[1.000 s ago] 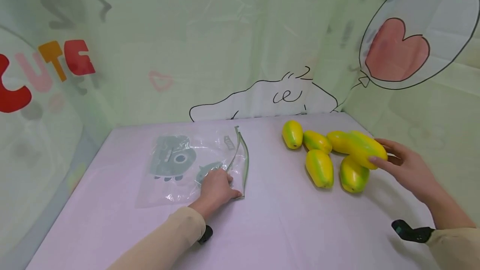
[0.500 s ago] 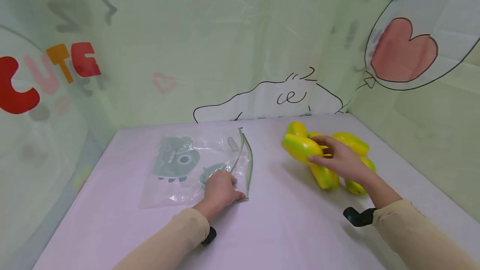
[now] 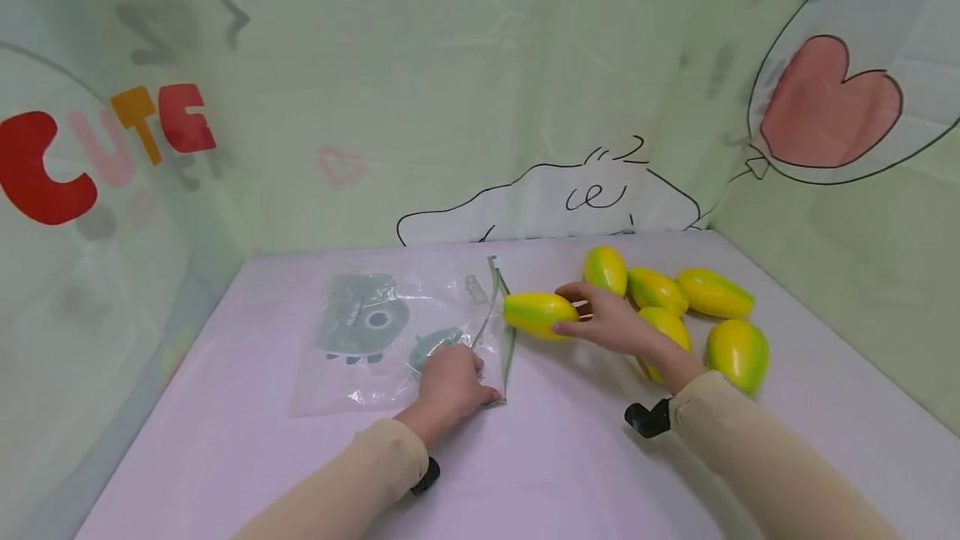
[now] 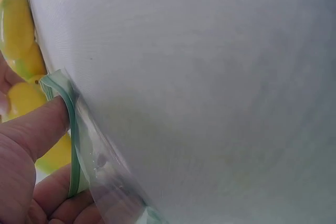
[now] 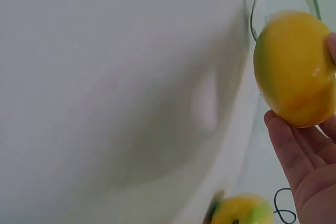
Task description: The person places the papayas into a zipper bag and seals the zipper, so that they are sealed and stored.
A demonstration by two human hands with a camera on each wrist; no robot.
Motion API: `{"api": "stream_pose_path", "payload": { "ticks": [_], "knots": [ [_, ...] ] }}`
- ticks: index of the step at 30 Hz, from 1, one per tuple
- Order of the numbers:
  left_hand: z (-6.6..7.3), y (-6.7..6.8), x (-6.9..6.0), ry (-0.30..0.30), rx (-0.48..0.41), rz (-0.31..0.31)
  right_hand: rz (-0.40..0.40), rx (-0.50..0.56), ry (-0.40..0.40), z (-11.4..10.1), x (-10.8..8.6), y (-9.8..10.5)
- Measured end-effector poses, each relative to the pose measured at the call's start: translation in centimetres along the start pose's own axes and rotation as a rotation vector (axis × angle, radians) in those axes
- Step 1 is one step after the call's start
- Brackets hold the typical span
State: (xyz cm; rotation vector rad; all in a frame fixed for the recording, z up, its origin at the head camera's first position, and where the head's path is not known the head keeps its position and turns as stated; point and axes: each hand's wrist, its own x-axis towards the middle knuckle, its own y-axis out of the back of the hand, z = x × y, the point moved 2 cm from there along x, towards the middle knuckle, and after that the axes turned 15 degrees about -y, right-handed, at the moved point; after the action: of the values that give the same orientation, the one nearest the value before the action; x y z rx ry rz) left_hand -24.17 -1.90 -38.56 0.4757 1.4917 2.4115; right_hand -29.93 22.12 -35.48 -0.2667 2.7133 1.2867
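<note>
i see the left hand point(image 3: 450, 383) pinching one clear bag point(image 3: 367, 319), the right hand point(image 3: 611, 325) holding one yellow fruit point(image 3: 536, 314), five more fruits point(image 3: 738, 355) nearby.

With my left hand point(image 3: 453, 382) I'm gripping, its thumb point(image 4: 42, 127) sitting apart from the curled fingers point(image 4: 55, 184). With my right hand point(image 3: 611, 322) I'm holding between thumb and fingertips point(image 5: 271, 116), both forearms point(image 3: 757, 448) angling inward from below.
</note>
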Motion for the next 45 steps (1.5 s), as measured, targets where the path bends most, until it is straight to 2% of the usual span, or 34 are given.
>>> {"api": "stream_pose_path", "payload": {
  "ticks": [8,18,37,45],
  "knots": [
    [0.6,-0.1,0.0,-0.012,0.008,-0.02,-0.019,-0.003,-0.011,-0.8,1.5,-1.6],
    [0.9,-0.1,0.0,-0.058,-0.005,-0.001,0.006,0.004,-0.037,-2.0,2.5,-2.8],
    [0.5,-0.2,0.0,-0.023,-0.001,-0.02,-0.019,0.102,-0.093,-3.8,4.1,-5.4],
    [0.4,-0.1,-0.1,-0.045,0.004,0.01,-0.004,0.13,-0.091,-5.0,4.4,-6.4]
  ]
}}
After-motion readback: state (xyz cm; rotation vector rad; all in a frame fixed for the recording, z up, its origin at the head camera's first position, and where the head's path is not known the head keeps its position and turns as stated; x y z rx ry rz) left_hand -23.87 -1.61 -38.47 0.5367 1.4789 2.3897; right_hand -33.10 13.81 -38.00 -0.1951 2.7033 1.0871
